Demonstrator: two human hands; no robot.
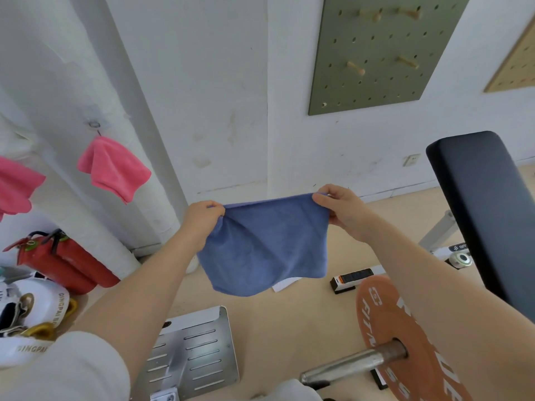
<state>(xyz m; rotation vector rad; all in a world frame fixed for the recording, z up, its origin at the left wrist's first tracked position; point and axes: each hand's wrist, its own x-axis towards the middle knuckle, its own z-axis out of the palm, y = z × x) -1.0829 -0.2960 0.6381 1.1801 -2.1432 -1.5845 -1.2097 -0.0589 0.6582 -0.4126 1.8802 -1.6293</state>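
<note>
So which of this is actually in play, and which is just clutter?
In play: blue cloth, pinched at its top corners by left hand and right hand.
Clutter: hanging pink cloth, fire extinguisher, weight plate, bench pad, pegboard.

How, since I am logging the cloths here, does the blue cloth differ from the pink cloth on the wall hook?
The blue cloth is pinched at its top corners by the left hand and right hand; the pink cloth hangs from a wall hook, untouched. The blue cloth is spread wide; the pink cloth droops bunched. Both look like soft towelling.
</note>
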